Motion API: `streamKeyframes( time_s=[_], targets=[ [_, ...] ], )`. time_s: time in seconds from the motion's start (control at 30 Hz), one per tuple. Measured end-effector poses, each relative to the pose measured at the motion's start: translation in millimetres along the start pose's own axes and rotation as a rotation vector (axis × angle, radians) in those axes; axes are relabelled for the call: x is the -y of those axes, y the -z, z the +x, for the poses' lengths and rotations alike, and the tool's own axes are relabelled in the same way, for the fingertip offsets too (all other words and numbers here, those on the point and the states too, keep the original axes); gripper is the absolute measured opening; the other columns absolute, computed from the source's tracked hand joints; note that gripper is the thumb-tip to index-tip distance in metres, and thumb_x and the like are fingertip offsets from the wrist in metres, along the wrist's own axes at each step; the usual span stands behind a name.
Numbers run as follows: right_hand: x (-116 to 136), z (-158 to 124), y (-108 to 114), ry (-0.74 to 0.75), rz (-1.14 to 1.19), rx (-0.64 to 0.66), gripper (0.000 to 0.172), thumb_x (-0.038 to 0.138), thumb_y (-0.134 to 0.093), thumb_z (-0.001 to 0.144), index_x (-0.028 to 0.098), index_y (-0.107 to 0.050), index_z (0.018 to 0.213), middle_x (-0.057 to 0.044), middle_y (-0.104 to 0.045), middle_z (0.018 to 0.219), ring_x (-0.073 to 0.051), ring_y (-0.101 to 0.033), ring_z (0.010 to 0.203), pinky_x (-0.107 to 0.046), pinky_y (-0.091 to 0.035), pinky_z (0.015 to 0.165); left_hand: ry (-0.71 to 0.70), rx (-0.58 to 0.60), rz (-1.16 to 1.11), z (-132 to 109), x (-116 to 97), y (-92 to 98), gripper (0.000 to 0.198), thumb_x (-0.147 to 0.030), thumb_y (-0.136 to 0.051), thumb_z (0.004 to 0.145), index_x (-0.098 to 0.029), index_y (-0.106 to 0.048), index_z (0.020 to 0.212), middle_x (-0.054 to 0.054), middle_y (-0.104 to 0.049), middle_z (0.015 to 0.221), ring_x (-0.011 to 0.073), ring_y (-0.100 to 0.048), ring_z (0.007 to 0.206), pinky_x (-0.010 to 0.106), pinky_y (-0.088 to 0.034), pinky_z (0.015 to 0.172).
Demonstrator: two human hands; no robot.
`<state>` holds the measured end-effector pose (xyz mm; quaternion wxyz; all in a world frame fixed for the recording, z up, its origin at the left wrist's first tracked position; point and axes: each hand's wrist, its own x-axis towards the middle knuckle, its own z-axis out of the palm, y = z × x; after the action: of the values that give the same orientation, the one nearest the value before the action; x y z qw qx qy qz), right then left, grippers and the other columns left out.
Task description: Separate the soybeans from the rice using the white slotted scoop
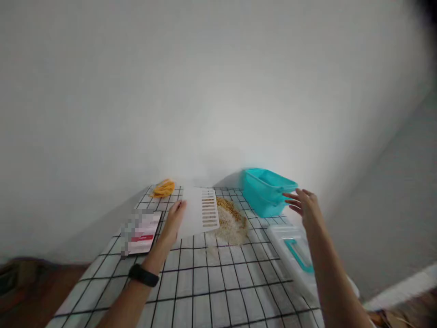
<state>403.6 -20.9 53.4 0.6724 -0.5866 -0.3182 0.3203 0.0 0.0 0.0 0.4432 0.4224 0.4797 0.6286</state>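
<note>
My left hand (175, 219) grips the left edge of a thin white plastic board with a row of slots (194, 212). The board is raised slightly at an angle over the table. Just right of it lies a pile of pale and golden grains (234, 221), partly hidden by the board. My right hand (305, 205) has its fingers spread beside the right end of a turquoise plastic bin (262, 200). Whether the fingertips touch the bin, I cannot tell. Below that hand is a clear lid with a turquoise handle (288, 234), partly covered by my forearm.
A white cloth with a black grid (201, 273) covers the table. At the back left sits a crumpled yellow-orange thing (164, 188). A tablet-like screen (145, 234) lies left of my left hand. A bare wall (205, 91) rises behind the table.
</note>
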Motion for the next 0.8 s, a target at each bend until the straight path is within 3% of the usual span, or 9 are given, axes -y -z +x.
streamKeyframes(
  time_s=[0.17,0.4,0.6,0.8],
  targets=[
    [3,15,-9,-0.092,-0.03,0.071,0.037,0.034,-0.062,0.094,0.018,-0.057,0.127,-0.01,-0.061,0.126,-0.024,-0.064,0.102,-0.045,-0.055,0.084,-0.017,-0.046,-0.023,3,3,0.5,0.04,-0.055,-0.072,0.058,-0.022,-0.065,0.08,-0.001,-0.064,0.079,0.0255,-0.059,0.091,0.036,-0.041,0.084],
    [7,30,-25,-0.186,-0.113,0.076,0.038,0.035,-0.062,0.093,0.018,-0.058,0.127,-0.01,-0.061,0.126,-0.024,-0.064,0.103,-0.045,-0.055,0.084,-0.066,-0.041,-0.041,11,7,4.4,0.03,-0.051,-0.072,0.061,-0.023,-0.064,0.069,-0.006,-0.054,0.06,0.0203,-0.056,0.068,0.032,-0.042,0.067],
    [4,33,-33,-0.208,-0.155,0.055,0.038,0.034,-0.063,0.093,0.018,-0.058,0.127,-0.01,-0.06,0.126,-0.024,-0.063,0.103,-0.046,-0.055,0.084,-0.062,-0.043,-0.071,15,9,6.4,0.035,-0.053,-0.074,0.059,-0.022,-0.066,0.075,-0.005,-0.059,0.062,0.02,-0.058,0.067,0.031,-0.043,0.065],
    [2,37,-36,-0.145,-0.032,0.065,0.038,0.034,-0.062,0.093,0.018,-0.057,0.127,-0.01,-0.06,0.126,-0.024,-0.064,0.103,-0.045,-0.055,0.084,-0.057,-0.037,-0.104,17,13,8.8,0.036,-0.053,-0.074,0.06,-0.022,-0.066,0.074,-0.005,-0.062,0.063,0.0183,-0.058,0.062,0.029,-0.043,0.061]
  ],
)
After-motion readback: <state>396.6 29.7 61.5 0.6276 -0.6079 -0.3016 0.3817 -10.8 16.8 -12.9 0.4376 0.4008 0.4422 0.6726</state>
